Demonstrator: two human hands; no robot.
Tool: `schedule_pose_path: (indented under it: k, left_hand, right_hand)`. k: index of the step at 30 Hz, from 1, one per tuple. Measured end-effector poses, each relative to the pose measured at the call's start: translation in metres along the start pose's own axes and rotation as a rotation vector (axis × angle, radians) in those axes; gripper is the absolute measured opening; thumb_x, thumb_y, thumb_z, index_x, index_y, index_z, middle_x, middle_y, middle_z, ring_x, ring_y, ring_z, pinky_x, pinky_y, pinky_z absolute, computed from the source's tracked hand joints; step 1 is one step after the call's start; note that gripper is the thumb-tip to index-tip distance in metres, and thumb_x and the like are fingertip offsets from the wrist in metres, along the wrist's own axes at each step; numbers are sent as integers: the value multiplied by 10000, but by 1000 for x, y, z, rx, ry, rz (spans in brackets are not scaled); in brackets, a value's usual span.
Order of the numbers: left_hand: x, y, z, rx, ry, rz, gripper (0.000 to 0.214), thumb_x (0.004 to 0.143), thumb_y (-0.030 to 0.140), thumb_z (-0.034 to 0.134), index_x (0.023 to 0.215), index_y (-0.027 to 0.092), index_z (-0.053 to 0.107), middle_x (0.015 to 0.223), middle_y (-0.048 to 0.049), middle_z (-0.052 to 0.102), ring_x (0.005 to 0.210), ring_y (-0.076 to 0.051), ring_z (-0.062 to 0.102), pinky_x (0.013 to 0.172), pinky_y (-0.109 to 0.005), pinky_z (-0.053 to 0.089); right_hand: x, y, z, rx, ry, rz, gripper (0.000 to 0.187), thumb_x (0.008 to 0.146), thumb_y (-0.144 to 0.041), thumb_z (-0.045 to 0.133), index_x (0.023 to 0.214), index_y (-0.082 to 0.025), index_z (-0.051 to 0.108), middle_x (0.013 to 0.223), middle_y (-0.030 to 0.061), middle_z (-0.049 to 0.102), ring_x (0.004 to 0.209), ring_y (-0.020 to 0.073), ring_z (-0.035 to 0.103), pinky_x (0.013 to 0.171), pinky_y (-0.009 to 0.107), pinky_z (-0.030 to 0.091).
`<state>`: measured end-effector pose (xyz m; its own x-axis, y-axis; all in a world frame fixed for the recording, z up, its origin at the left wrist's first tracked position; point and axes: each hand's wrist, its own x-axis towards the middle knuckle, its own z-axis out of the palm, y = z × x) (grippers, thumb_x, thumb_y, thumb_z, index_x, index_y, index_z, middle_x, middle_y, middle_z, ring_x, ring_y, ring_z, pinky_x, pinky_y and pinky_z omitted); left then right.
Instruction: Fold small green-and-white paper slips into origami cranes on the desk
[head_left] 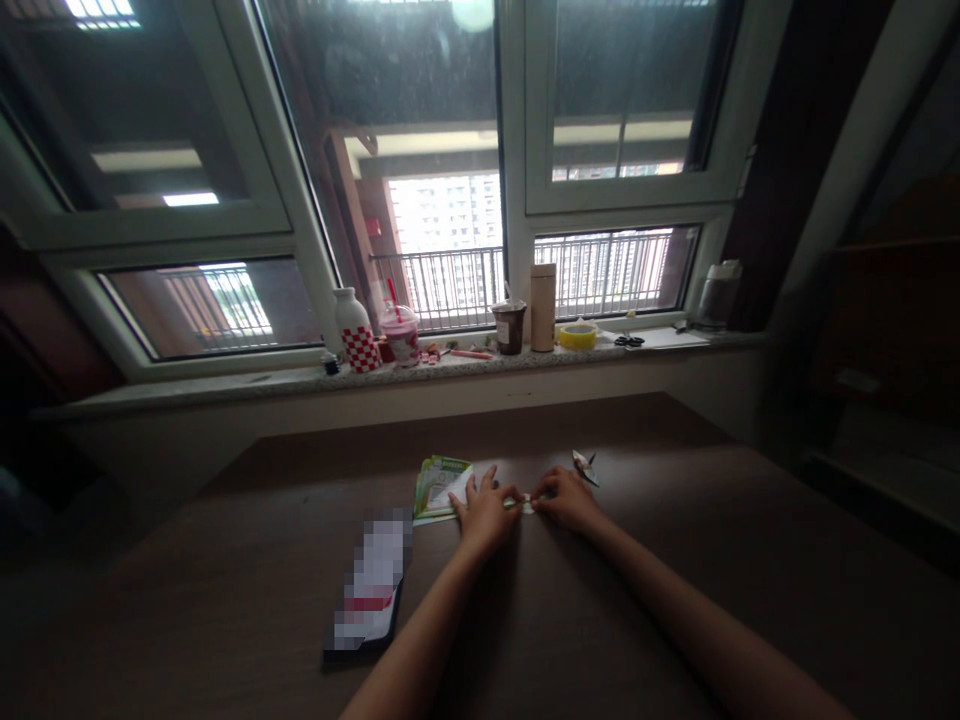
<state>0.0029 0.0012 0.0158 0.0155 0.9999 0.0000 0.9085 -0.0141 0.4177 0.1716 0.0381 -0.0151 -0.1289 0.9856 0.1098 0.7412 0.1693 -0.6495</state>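
Note:
Between my two hands is a small pale piece, apparently folded paper (528, 505), just above or on the brown table (660, 620). My left hand (489, 515) pinches its left end with thumb and forefinger, while the other fingers spread over a stack of green printed sheets (435, 488). At the opposite end, my right hand (568, 500) has its fingertips pressed together on the same piece. Just beyond my right hand lies a small pointed, folded-looking paper item (585, 468); its exact kind is unclear.
A phone (371, 585) with a blurred-out screen lies left of my left forearm. Along the windowsill (450, 368) stand a checked white bottle (356, 332), a pink drink cup (401, 338), a dark drink cup (509, 328), a tan cylinder (542, 308), yellow tape (577, 337) and scissors (628, 341).

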Motion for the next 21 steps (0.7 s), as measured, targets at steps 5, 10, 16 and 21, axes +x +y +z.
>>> schedule_pose_path:
  k: [5, 10, 16, 21]
  left_hand:
    - [-1, 0, -1, 10, -22, 12, 213, 869, 374, 583, 1047, 375, 699, 1608, 22, 297, 1487, -397, 156, 1098, -761, 66]
    - [-1, -5, -3, 12, -53, 24, 239, 877, 380, 572, 1084, 393, 692, 1619, 16, 268, 1492, -399, 134, 1102, -754, 61]
    - [-2, -12, 0, 18, -26, 72, 266, 885, 379, 543, 1101, 415, 694, 1605, 27, 304, 1493, -389, 141, 1112, -745, 40]
    - [-4, -10, 2, 31, 23, 72, 242, 857, 423, 577, 1050, 432, 723, 1589, 43, 339, 1492, -375, 156, 1123, -732, 17]
  right_hand:
    - [4, 9, 1, 42, -16, -27, 170, 687, -249, 740, 845, -264, 801, 1107, 54, 677, 1106, 249, 577, 994, 354, 397]
    - [6, 14, 0, 77, -31, -66, 202, 683, -209, 719, 863, -245, 802, 1092, 66, 686, 1064, 240, 608, 988, 349, 416]
    - [-4, 12, 0, 36, 7, -104, 201, 736, -195, 667, 881, -263, 787, 1100, 46, 670, 1109, 237, 569, 1016, 360, 383]
    - [-13, 4, 0, -13, 59, -127, 152, 799, -241, 634, 871, -248, 768, 1056, 45, 661, 1064, 221, 568, 993, 346, 371]
